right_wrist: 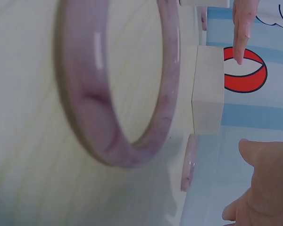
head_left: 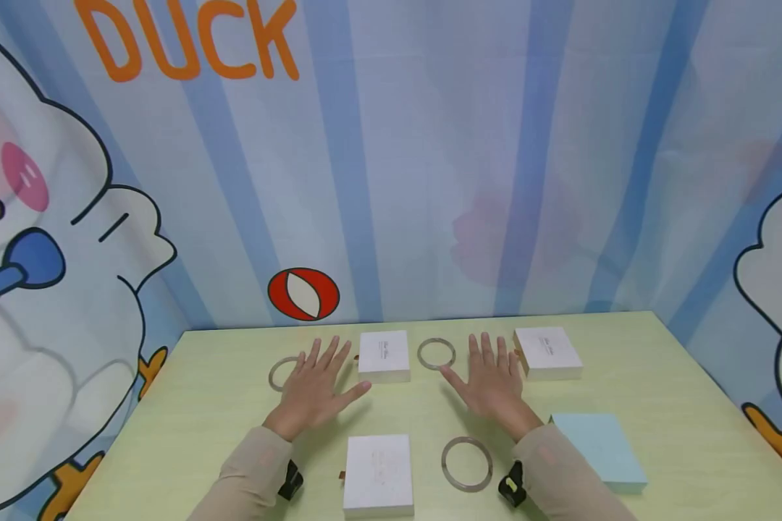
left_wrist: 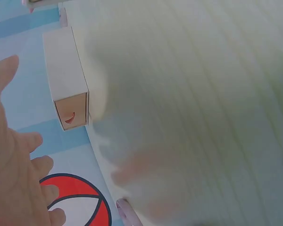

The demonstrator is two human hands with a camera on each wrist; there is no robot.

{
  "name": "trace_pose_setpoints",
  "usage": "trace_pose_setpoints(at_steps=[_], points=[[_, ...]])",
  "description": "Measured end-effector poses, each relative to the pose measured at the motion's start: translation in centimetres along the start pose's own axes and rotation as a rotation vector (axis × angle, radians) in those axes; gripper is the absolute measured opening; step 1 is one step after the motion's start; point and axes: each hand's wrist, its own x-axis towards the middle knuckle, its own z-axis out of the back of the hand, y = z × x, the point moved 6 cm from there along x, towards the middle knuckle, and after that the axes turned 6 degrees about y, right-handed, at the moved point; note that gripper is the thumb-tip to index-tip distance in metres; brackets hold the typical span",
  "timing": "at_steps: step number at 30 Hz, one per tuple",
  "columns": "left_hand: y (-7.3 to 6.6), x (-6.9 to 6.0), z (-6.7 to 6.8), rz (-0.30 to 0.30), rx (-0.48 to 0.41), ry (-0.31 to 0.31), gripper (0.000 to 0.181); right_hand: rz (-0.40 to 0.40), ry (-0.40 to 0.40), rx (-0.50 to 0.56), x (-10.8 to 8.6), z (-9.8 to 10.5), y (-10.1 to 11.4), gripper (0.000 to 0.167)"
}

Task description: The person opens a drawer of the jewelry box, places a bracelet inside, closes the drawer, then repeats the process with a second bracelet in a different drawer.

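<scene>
Both hands hover over the table with fingers spread, holding nothing. The left hand (head_left: 314, 388) is between a ring-shaped bangle (head_left: 276, 375), partly behind it, and a white box (head_left: 384, 356). Beside the right hand (head_left: 491, 382) are a second bangle (head_left: 421, 356) on its left and a white box (head_left: 549, 352) on its right. A third bangle (head_left: 467, 486) lies nearer the front, large and pinkish in the right wrist view (right_wrist: 92, 89). Left of it sits another white box (head_left: 379, 474). The left wrist view shows a box (left_wrist: 66, 63) with a small ribbon tab.
A light blue box (head_left: 599, 449) lies at the right, partly behind the right sleeve. The pale green table (head_left: 221, 405) ends at a striped blue curtain (head_left: 417, 181) printed with cartoon ducks and a red ball. Black straps with devices are on both wrists.
</scene>
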Motion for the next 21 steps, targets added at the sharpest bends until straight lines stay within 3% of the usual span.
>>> trace_pose_setpoints(at_steps=[13,21], points=[[-0.1,-0.5,0.8,-0.01,-0.03,0.019,0.086,0.067,0.027,0.013,-0.3,1.0,1.8,0.085],[0.0,-1.2,0.8,-0.017,-0.091,0.05,0.083,0.177,0.058,0.101,-1.0,1.3,3.7,0.084]])
